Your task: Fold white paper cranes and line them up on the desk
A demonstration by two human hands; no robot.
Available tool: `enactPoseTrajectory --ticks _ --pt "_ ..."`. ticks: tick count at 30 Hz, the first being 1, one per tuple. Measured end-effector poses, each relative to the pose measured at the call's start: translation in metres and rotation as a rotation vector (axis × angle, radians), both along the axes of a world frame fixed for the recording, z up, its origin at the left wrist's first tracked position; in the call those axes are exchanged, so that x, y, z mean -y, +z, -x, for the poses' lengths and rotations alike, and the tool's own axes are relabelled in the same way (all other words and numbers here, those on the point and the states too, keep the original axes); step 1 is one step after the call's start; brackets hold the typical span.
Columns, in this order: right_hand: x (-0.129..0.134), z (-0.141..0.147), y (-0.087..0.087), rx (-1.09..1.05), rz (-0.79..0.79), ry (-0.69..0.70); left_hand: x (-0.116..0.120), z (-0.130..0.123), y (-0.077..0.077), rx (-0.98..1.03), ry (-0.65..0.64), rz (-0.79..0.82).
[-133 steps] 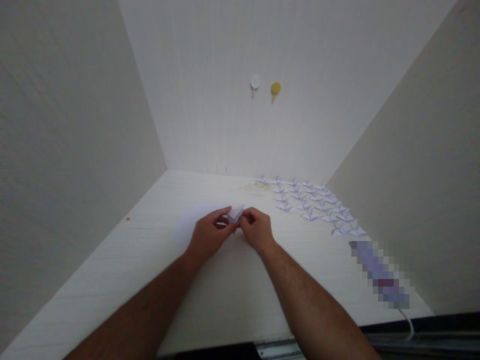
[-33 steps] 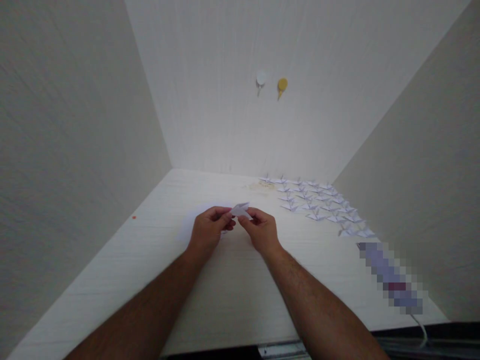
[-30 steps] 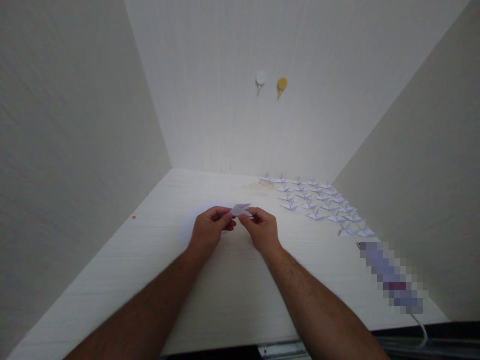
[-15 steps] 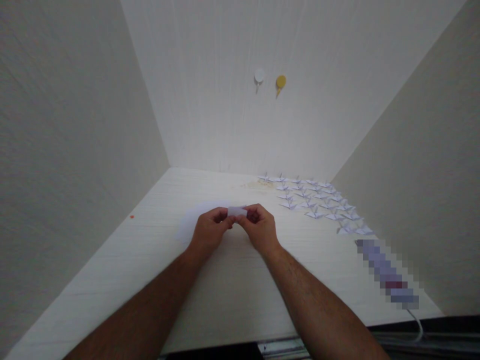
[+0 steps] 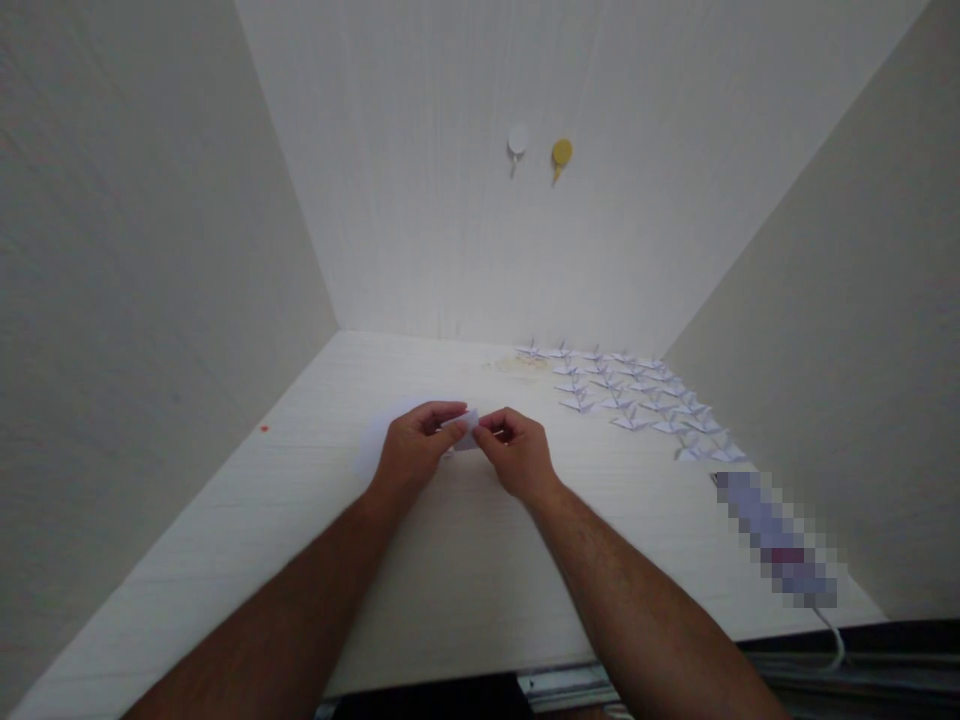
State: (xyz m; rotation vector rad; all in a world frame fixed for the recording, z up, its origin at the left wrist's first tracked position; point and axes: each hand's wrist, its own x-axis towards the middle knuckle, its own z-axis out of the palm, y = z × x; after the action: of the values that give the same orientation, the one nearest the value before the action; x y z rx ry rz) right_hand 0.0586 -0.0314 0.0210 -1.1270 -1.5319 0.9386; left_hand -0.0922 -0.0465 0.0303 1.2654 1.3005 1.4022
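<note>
Between my two hands is a small folded piece of white paper (image 5: 466,438), held just above the table. My left hand (image 5: 421,440) pinches it from the left, thumb on top and fingers behind. On the other side, my right hand (image 5: 517,448) grips the paper's right edge between thumb and forefinger. Beneath and behind my left hand lie pale white paper sheets (image 5: 369,442), partly covered by that hand. Fingertips hide some of the folded piece, so its exact shape cannot be made out.
Rows of white folded paper cranes (image 5: 619,403) stand at the table's back right. A blurred-out item (image 5: 776,540) with a white cable (image 5: 836,640) lies near the right wall. White (image 5: 517,140) and yellow hooks (image 5: 562,153) are on the back wall. A small orange spot (image 5: 264,429) marks the left edge.
The paper has turned from lying level across both hands to a tilt, more of it showing below the fingers. My left thumb has moved over onto its face.
</note>
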Motion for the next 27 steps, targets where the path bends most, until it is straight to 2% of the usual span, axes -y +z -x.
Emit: enactPoseTrajectory --ticks 4,16,27 --pt "0.0005 -0.0001 -0.0024 0.023 -0.039 0.039 0.0002 0.0004 0.0007 -0.033 -0.005 0.016" --pt "0.0009 0.0020 -0.0027 0.025 -0.040 -0.040 -0.0004 -0.0035 -0.0049 0.041 0.015 0.003" --pt "0.0001 0.0027 -0.0019 0.022 -0.035 -0.056 0.0020 -0.0047 0.0000 0.025 0.029 0.006"
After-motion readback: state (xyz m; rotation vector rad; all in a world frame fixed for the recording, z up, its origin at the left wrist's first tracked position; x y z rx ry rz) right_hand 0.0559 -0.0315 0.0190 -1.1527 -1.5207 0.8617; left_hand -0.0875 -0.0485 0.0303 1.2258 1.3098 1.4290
